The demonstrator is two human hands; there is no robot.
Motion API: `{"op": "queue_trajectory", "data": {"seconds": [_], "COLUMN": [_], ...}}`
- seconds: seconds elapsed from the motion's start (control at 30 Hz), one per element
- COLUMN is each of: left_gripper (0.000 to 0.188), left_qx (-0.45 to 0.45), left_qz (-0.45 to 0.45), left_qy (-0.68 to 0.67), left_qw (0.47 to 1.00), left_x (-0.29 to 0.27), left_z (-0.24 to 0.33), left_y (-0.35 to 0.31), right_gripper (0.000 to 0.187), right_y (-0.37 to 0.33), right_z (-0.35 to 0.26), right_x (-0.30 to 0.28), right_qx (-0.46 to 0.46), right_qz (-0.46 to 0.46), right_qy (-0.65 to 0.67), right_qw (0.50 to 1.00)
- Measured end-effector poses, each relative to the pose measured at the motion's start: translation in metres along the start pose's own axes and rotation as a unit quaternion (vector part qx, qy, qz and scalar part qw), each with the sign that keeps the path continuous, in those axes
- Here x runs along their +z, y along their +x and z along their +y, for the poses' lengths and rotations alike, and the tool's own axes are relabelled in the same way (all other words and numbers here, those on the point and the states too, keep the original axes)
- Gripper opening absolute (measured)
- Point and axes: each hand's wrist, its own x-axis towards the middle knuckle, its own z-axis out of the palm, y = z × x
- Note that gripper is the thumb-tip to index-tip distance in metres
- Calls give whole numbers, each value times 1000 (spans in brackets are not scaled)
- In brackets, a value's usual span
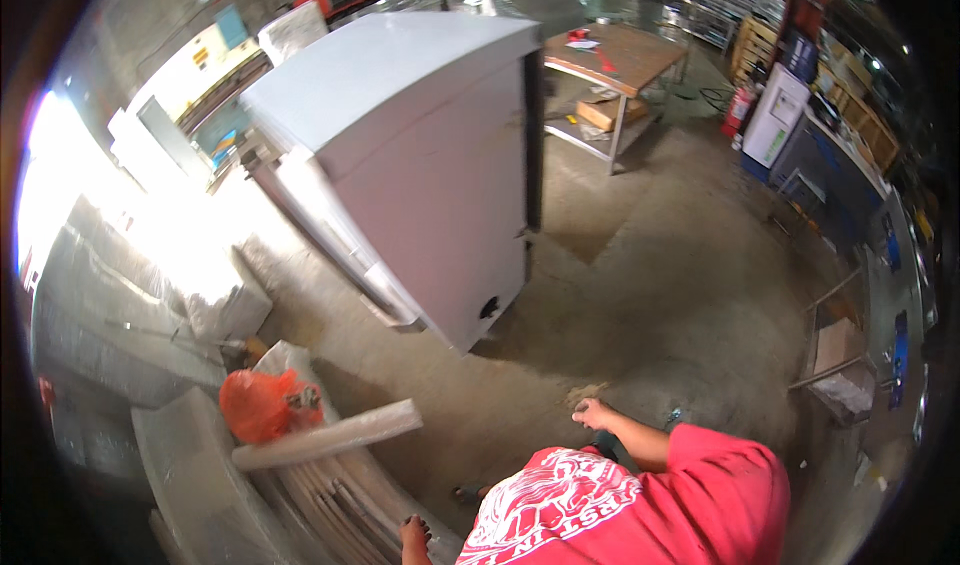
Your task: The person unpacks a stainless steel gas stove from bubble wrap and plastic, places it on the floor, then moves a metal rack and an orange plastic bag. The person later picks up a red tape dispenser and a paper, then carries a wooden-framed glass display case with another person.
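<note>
My red printed shirt [640, 510] fills the lower edge. My right hand [591, 412] reaches out over the concrete floor [660, 295], fingers loosely apart and holding nothing. My left hand [413, 535] hangs low at the bottom edge, empty, beside a stack of wrapped flat panels [330, 505]. A plastic-wrapped white roll [330, 435] lies across that stack, next to an orange plastic bag [262, 405]. A tall grey metal cabinet [400, 165] stands ahead, well beyond both hands.
Plastic-wrapped bundles [130, 305] pile up at the left. A wooden-topped metal workbench [620, 60] stands at the back, with a red fire extinguisher [738, 110] and a white box unit [775, 115] to its right. Metal frames [835, 355] lean at the right.
</note>
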Motion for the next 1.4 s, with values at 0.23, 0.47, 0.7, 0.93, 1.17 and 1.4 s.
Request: {"op": "queue_trajectory", "data": {"seconds": [0.23,0.47,0.7,0.93,1.17,1.4], "left_gripper": [38,54,57,51,51,53], "left_qx": [59,243,186,311,414,382], "left_qz": [-251,-288,-307,-327,-358,-242], "left_qy": [251,359,477,501,424,563], "left_qw": [933,854,802,738,722,692], "left_x": [288,508,682,960,1162,1238], "left_z": [79,191,242,427,623,722], "left_y": [-97,-157,-92,-141,-197,-101], "right_gripper": [41,30,22,23,28,37], "right_y": [-66,-77,-43,7,227,513], "right_z": [188,276,235,191,72,-78], "right_x": [-221,-367,-416,-490,-641,-859], "right_qx": [129,293,212,-6,256,188], "right_qz": [223,295,275,216,168,111], "right_qy": [-10,177,385,105,282,138], "right_qw": [966,892,855,971,909,966]}}
